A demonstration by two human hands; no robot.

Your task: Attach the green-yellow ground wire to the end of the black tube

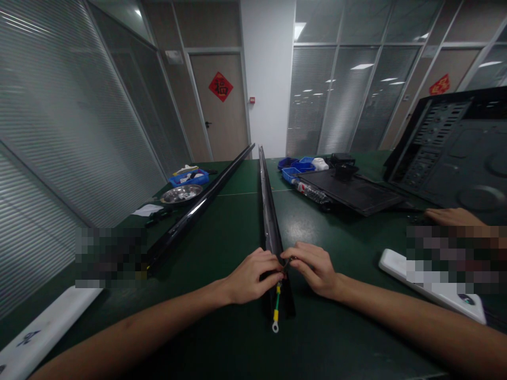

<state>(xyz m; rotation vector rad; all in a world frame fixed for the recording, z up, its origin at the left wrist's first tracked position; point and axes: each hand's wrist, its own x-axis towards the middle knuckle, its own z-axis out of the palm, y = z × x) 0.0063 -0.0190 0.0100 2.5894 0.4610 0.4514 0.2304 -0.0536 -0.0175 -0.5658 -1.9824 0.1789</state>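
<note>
My left hand (256, 278) is closed in a pinch over the near end of a long black channel-shaped strip (270, 221). Just right of it, my right hand (312, 268) also pinches, with fingertips almost meeting those of the left. A small dark piece (287, 264) shows between the two hands; its kind is hard to make out. From under the left fingertips a short green and yellow ground wire (278, 302) hangs toward me, ending in a ring terminal (275, 326). Its other end sits close to my fingers, partly hidden.
A second black strip (198, 206) lies slanted at left, beside a metal bowl (182, 193) and blue tray (189, 178). At right are blue bins (303, 166), a plastic bottle (311, 192), a black panel (350, 190), a computer case (455, 153) and another person's hand (455, 216).
</note>
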